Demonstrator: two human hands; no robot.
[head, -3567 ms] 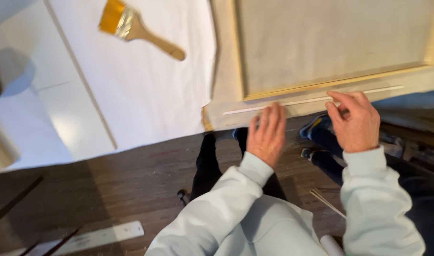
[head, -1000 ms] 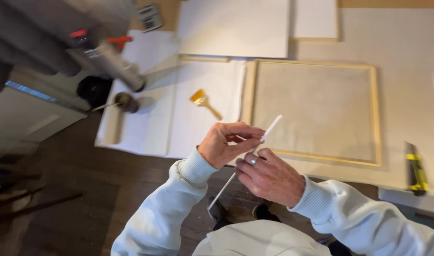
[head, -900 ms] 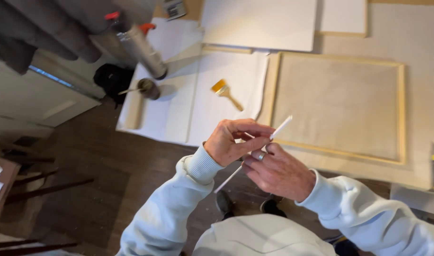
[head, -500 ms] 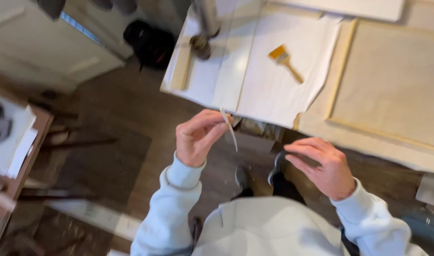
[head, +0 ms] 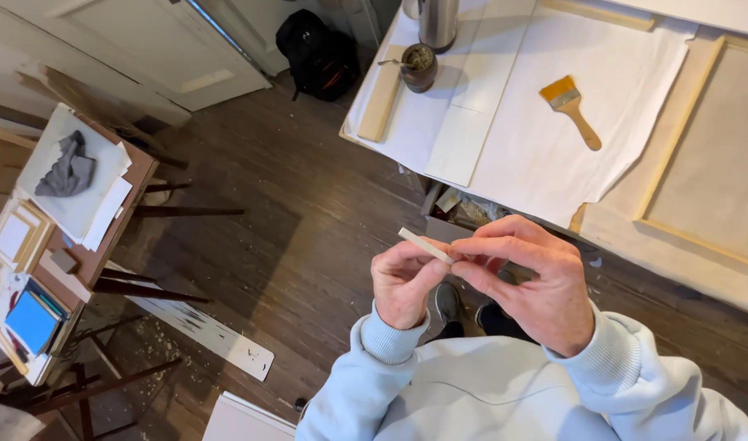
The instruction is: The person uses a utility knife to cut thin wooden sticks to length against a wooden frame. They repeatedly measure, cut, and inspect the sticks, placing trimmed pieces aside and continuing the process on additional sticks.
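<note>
Since half a second ago the hands have come together: the right hand [head: 537, 282], then apart and empty, now meets the left hand [head: 402, 282] on the thin wooden strip [head: 425, 245]. Both pinch it at chest height, above the dark floor [head: 292, 212] and short of the bench [head: 504, 155]. The step looks like checking the strip; placing it would call for reaching toward the wooden frame [head: 676, 147], beside the paintbrush [head: 571, 106].
</note>
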